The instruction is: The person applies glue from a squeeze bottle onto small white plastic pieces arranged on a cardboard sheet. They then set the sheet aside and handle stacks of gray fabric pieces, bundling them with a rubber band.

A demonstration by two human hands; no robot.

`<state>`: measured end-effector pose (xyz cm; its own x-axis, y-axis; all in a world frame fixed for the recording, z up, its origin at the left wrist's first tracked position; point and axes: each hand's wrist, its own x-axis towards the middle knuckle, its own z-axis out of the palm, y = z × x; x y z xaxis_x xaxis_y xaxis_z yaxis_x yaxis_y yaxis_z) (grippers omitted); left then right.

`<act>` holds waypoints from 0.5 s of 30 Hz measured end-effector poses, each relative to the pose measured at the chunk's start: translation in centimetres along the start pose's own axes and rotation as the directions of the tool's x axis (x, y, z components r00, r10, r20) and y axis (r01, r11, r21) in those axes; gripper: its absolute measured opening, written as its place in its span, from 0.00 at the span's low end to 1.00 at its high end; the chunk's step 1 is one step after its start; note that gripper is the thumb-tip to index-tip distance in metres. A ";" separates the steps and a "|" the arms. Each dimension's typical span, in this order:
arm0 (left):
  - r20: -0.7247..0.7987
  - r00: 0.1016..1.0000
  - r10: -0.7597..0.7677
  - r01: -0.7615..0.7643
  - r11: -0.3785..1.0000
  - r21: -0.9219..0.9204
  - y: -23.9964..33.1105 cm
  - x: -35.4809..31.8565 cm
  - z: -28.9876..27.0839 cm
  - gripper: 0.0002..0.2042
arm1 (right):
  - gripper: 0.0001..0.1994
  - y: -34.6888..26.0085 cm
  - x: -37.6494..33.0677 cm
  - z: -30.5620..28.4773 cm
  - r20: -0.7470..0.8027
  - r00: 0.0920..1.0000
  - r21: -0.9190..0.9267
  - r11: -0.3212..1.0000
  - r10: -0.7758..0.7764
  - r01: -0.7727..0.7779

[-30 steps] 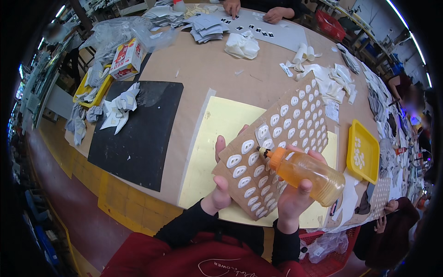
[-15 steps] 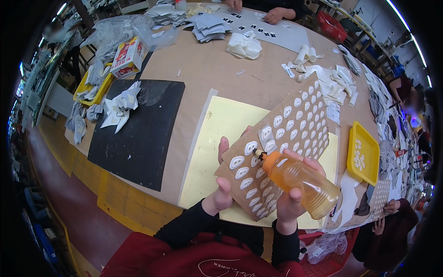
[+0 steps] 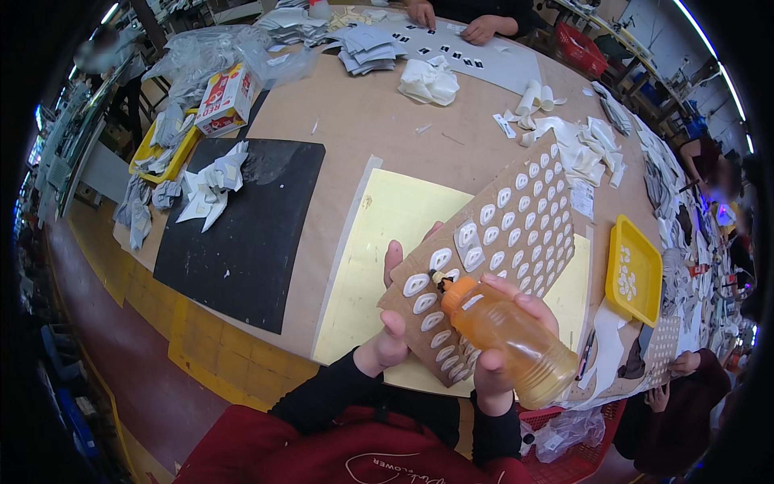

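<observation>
My left hand (image 3: 383,345) grips the lower left edge of a brown cardboard sheet (image 3: 414,334), its thumb on the front and fingers partly behind. Rows of small white oval pieces (image 3: 441,258) with dark marks cover the sheet, which tilts up from the table. A pale patch (image 3: 472,256) lies over one row. In my right hand (image 3: 493,381) is a clear squeeze bottle (image 3: 516,339) with an orange cap, part full of amber liquid. Its dark-tipped nozzle (image 3: 439,278) points at the pieces near the sheet's left edge; whether it touches I cannot tell.
Beneath the sheet lies a yellow board (image 3: 383,210). A black board (image 3: 242,250) with crumpled scraps is at left, beside a yellow tray (image 3: 187,145) and a box (image 3: 225,100). Another yellow tray (image 3: 642,298) stands right. Other people's hands (image 3: 481,31) work across the table.
The bottle in my right hand has moved left and slightly down, bringing its nozzle closer to the sheet's left edge. My left hand and the sheet have barely shifted.
</observation>
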<state>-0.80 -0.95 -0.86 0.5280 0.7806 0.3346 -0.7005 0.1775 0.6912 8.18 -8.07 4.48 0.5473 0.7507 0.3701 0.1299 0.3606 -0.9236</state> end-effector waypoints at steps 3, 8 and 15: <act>0.001 1.000 -0.014 0.014 1.000 -0.004 0.3 0.2 0.1 0.40 | 0.36 0.5 0.6 -0.5 0.087 0.993 0.043 0.996 -0.075 0.072; 0.021 0.999 -0.042 0.042 0.999 -0.033 0.4 0.3 0.1 0.40 | 0.34 0.8 1.5 -0.6 0.141 0.979 0.138 0.982 -0.148 0.129; 0.013 1.000 -0.019 0.019 0.999 -0.027 0.2 0.2 0.1 0.40 | 0.38 0.5 0.8 -0.6 0.119 0.985 -0.061 0.989 -0.129 0.137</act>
<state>-0.82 -0.81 -0.59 0.5476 0.7690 0.3299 -0.7027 0.2085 0.6803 9.14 -7.63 4.24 0.4236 0.7586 0.4950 0.2540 0.4251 -0.8688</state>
